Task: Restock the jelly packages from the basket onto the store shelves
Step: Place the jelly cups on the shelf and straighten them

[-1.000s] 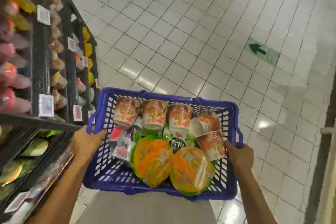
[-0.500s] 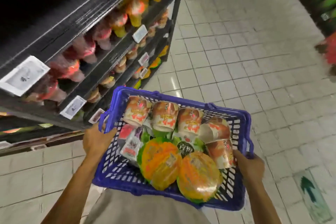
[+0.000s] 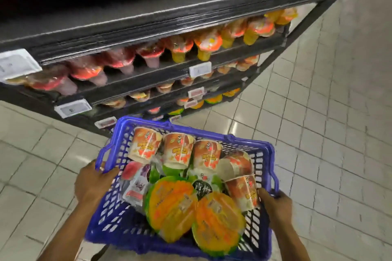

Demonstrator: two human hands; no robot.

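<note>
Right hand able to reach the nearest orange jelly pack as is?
Probably not yet: the right hand grips the basket and the left hand grips the other side, both carrying it. The orange jelly pack lies uncovered on top, so the path is free.

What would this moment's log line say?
left hand: grips basket | right hand: grips basket | jelly packages: in basket | shelves: ahead

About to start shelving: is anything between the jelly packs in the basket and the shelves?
Nothing visible; only bare floor separates the basket from the shelves. But the left hand and right hand both grip the basket.
</note>
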